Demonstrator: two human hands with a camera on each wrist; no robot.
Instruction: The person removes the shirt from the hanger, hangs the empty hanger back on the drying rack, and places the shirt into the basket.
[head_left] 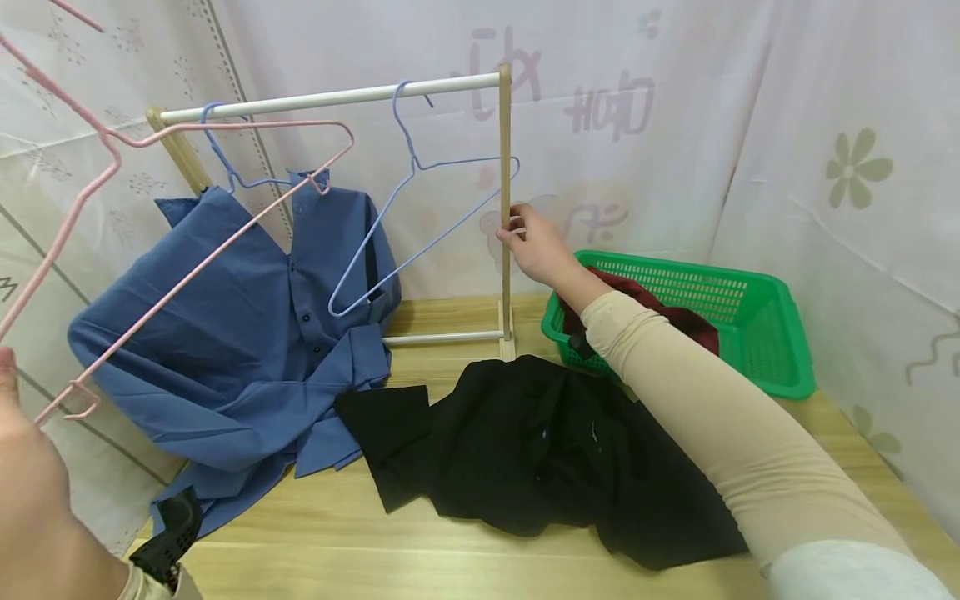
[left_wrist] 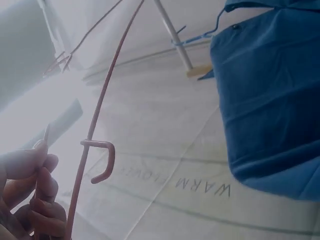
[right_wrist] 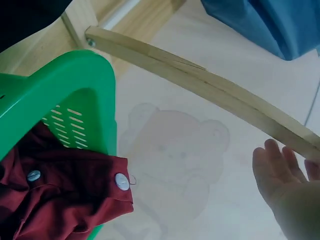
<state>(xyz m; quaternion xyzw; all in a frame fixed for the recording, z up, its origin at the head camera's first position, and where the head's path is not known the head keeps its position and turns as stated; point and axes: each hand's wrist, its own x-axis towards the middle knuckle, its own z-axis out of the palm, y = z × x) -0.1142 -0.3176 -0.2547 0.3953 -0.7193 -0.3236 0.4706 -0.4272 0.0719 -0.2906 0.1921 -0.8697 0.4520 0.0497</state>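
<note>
Head view, from the left: the left hand [head_left: 37, 492] has a pink hanger [head_left: 187, 283]. The left wrist view shows its fingers bent and pinched on the wire. No cloth is on this hanger, and it is held up in front of the rack [head_left: 330, 98]. Next comes a blue shirt [head_left: 240, 308] on a blue hanger [head_left: 225, 167] on the rack's bar. Its low part rests on the bench [head_left: 315, 550], by the left edge. Then a bare hanger [head_left: 412, 164], blue too, hangs near the right end of the bar. A black shirt [head_left: 540, 458] lies in a heap in the middle of the bench, in front of the rack. The right hand [head_left: 536, 246] is at the rack's right post [head_left: 506, 167]. Its fingers are at the wood, but I cannot tell if they grip it or just touch it. At the back right corner of the bench is a green basket [head_left: 795, 333] with a red shirt [head_left: 637, 296] in it.

I think the step in hand is getting the hangers and rack ready for clothes. If the pink hanger is to go up, its hook must go over the bar while the post is kept steady. The black shirt looks like it needs a hanger too, put in at the neck.
</note>
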